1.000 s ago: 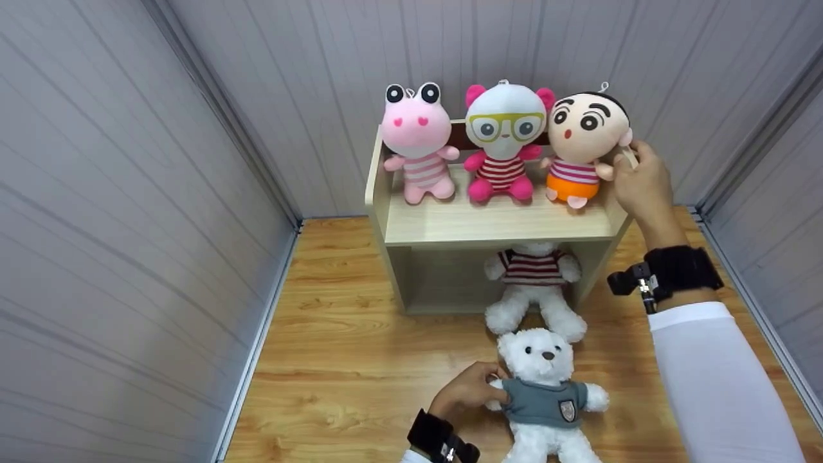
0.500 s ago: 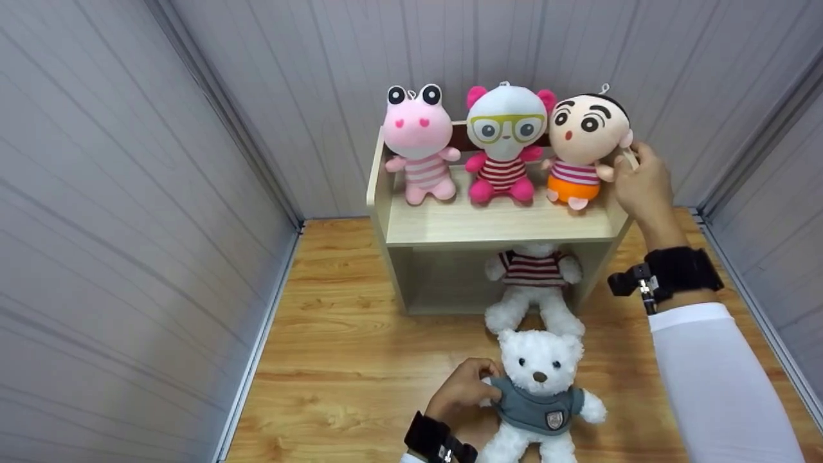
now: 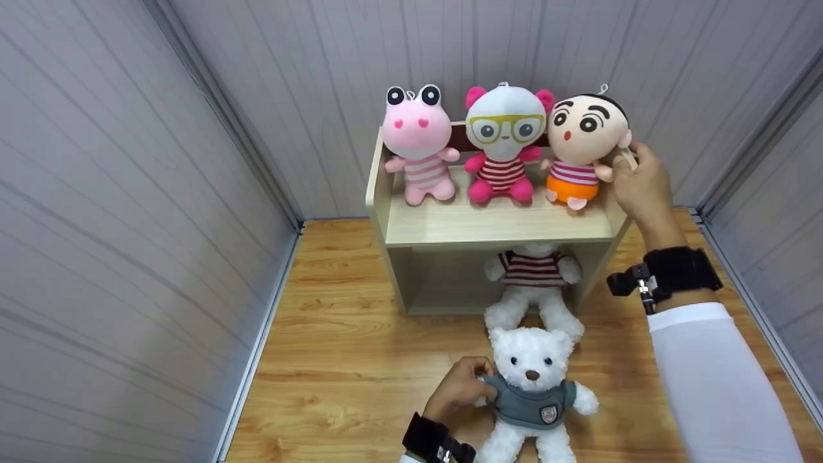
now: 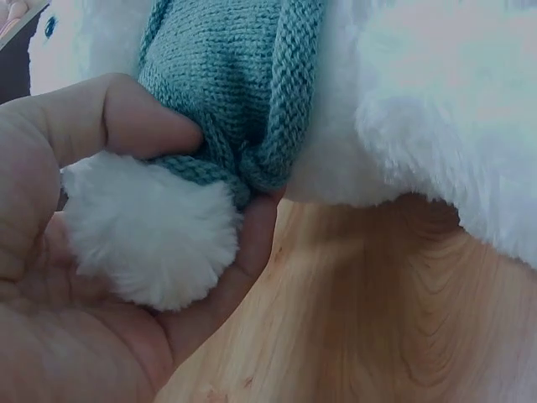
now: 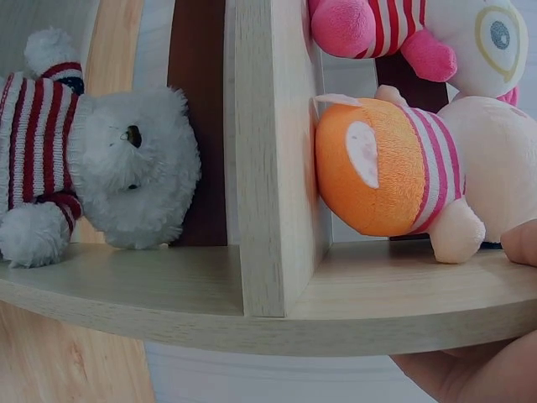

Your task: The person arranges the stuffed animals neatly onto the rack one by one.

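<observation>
My left hand (image 3: pixel 458 388) pinches the arm of a white teddy bear (image 3: pixel 530 360) in a grey-green sweater. In the left wrist view, thumb and fingers close round the sleeve beside the fluffy paw (image 4: pixel 159 235). This bear is upright, face forward, in front of a small wooden shelf (image 3: pixel 476 225). At the shelf's upper right, my right hand (image 3: pixel 645 183) grips the side panel (image 5: pixel 386 332), thumb inside and fingers outside. Close to that hand sits a plush boy doll (image 3: pixel 582 132) with orange shorts.
Beside the boy doll on the upper board sit a plush panda (image 3: pixel 505 170) with yellow glasses and a pink plush frog (image 3: pixel 418 135). A second white bear (image 3: pixel 530 270) in a striped sweater occupies the lower compartment, legs over its front edge. Grey panel walls (image 3: pixel 128 193) enclose the wooden floor (image 3: pixel 334 360).
The grey-green-sweatered bear has shifted left along with my left hand, and its face has turned toward the front. My right hand stays on the shelf's side panel.
</observation>
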The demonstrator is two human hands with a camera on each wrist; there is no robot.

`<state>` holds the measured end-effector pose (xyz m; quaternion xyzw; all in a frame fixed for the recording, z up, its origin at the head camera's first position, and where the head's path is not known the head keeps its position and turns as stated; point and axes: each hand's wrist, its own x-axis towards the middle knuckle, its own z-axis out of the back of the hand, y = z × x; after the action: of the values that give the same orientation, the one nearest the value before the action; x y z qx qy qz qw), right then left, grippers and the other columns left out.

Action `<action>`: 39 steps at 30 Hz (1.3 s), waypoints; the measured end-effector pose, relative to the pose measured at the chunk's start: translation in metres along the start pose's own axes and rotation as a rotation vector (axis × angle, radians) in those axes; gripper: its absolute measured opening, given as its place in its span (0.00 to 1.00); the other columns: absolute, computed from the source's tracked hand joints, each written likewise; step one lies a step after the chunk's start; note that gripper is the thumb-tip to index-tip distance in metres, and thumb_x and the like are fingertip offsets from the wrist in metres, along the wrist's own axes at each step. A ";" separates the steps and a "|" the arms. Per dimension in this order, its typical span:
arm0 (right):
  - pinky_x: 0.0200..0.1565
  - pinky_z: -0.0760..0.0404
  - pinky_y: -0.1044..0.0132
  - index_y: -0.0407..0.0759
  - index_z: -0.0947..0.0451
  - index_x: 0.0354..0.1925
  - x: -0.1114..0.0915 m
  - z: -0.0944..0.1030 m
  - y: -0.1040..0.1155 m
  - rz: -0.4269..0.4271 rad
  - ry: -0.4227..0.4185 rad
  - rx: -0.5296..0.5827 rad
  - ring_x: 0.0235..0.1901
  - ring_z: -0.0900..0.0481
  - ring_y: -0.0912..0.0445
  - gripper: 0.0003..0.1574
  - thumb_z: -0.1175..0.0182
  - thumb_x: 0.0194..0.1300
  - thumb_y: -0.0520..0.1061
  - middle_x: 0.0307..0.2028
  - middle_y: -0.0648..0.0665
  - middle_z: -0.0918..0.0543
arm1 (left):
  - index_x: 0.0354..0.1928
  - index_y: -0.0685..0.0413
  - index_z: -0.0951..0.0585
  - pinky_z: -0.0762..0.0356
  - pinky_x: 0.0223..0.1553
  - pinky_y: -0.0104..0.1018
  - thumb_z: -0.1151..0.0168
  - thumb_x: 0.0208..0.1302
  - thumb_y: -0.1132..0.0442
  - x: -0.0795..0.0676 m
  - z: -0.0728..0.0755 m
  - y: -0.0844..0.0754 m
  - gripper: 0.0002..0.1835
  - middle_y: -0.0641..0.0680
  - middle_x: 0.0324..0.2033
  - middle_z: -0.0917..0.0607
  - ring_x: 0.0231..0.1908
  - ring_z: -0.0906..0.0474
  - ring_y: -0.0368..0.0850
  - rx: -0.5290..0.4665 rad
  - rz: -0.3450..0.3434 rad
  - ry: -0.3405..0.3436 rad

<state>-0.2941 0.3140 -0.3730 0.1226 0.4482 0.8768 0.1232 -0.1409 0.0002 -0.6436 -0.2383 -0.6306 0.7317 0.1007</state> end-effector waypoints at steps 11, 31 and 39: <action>0.72 0.38 0.42 0.41 0.43 0.78 0.001 0.000 0.000 -0.002 -0.008 -0.011 0.70 0.34 0.36 0.36 0.60 0.79 0.53 0.73 0.29 0.33 | 0.24 0.62 0.25 0.36 0.33 0.29 0.47 0.38 0.83 -0.002 0.009 -0.001 0.12 0.43 0.21 0.28 0.26 0.32 0.35 0.090 -0.040 -0.079; 0.69 0.35 0.44 0.43 0.42 0.78 0.000 -0.001 0.000 -0.004 -0.009 0.003 0.67 0.31 0.38 0.36 0.60 0.79 0.53 0.72 0.30 0.31 | 0.22 0.54 0.28 0.40 0.24 0.29 0.49 0.38 0.81 -0.007 0.026 -0.002 0.13 0.46 0.24 0.26 0.26 0.33 0.39 0.063 0.021 -0.210; 0.70 0.36 0.43 0.42 0.41 0.78 0.001 -0.001 0.000 0.000 -0.017 -0.008 0.68 0.32 0.37 0.35 0.59 0.79 0.52 0.71 0.30 0.30 | 0.22 0.53 0.28 0.42 0.23 0.29 0.53 0.41 0.81 -0.009 0.033 -0.002 0.14 0.45 0.25 0.26 0.24 0.34 0.38 0.070 0.028 -0.241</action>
<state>-0.2952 0.3139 -0.3738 0.1294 0.4439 0.8775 0.1275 -0.1493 -0.0323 -0.6363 -0.1538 -0.6089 0.7779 0.0222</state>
